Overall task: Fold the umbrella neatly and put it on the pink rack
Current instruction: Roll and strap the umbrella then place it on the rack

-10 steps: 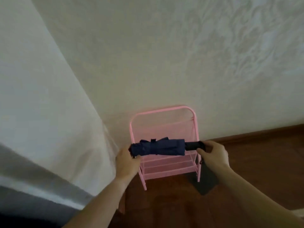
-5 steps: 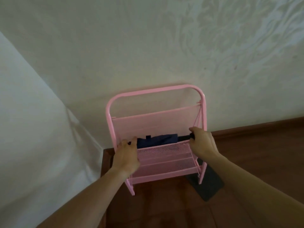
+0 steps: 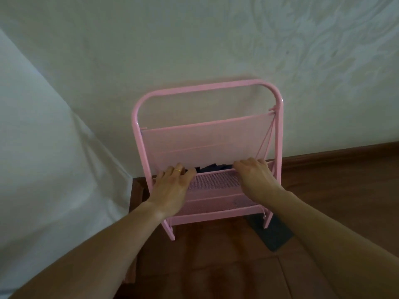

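Pink rack point(image 3: 138, 117) here: painted metal tubing, smooth with a soft satin sheen, and fine perforated mesh panels, matt, right under both hands. Between the left hand point(image 3: 170, 186) and the right hand point(image 3: 254, 175), a strip of the umbrella point(image 3: 212, 167) shows dark navy cloth, matt and creased. A glossy gold ring point(image 3: 178, 170) sits on a left finger. Behind the grip, the wall point(image 3: 216, 39) is pale with a raised, embossed pattern. Below, the floor point(image 3: 216, 266) is reddish wood, lightly polished.

Umbrella point(image 3: 212, 167) mostly hidden behind rack point(image 3: 216, 180) mesh.
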`<state>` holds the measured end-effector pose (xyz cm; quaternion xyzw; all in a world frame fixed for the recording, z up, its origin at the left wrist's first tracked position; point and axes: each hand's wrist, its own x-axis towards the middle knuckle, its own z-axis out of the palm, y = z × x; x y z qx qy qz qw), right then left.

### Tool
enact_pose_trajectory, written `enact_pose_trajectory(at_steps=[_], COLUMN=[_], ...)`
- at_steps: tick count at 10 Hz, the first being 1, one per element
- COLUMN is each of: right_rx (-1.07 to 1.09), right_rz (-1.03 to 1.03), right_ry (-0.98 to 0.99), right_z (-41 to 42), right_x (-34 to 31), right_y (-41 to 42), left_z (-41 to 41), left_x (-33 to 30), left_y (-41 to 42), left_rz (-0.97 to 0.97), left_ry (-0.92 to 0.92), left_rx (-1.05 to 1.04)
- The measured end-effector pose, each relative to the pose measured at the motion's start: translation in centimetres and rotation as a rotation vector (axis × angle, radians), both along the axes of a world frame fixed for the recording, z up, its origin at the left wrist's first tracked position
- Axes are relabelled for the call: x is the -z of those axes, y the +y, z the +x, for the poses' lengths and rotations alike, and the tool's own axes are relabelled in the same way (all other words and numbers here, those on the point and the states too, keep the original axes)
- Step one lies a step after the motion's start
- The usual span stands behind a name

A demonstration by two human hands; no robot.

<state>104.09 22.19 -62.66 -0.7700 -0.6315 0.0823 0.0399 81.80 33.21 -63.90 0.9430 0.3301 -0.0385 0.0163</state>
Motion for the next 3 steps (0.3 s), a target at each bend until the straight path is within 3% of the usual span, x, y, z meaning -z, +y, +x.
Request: enact_pose_trajectory(at_steps=[1,3], right_rx=[0.018,0.066], right_rz=[0.003,-0.251], right_ry=[-0.026,-0.113], right_z=[-0.1,-3.4], right_x=[0.3,-5.3], right_y=[0.2,-0.9], left_z=[0.3,0.0], left_x=[0.1,-6.2], left_y=[0.0,-1.3], left_rz=[0.012,-0.182], left_ry=[0.008,0.24], left_rx=[-0.025,-0.077])
